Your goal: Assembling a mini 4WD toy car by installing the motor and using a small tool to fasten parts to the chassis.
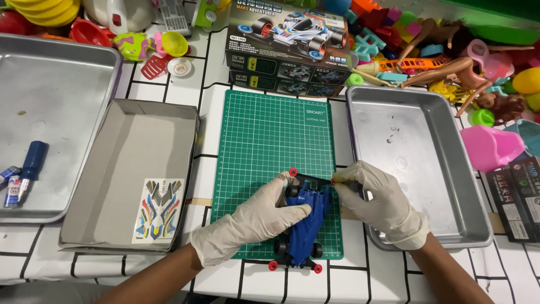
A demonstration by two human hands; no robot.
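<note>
A blue toy race car (306,222) with black wheels and small red rollers lies on the green cutting mat (270,135), near its front edge. My left hand (253,219), in a pale glove, grips the car's body from the left. My right hand (382,200), also gloved, pinches the car's far right corner by a red roller (333,181). Another red roller (292,171) shows at the far left corner.
An open cardboard box lid (112,169) with a sticker sheet (157,209) lies left of the mat. Metal trays sit at far left (56,84) and right (416,141); the left one holds small tools. A toy car box (287,45) and many plastic toys crowd the back.
</note>
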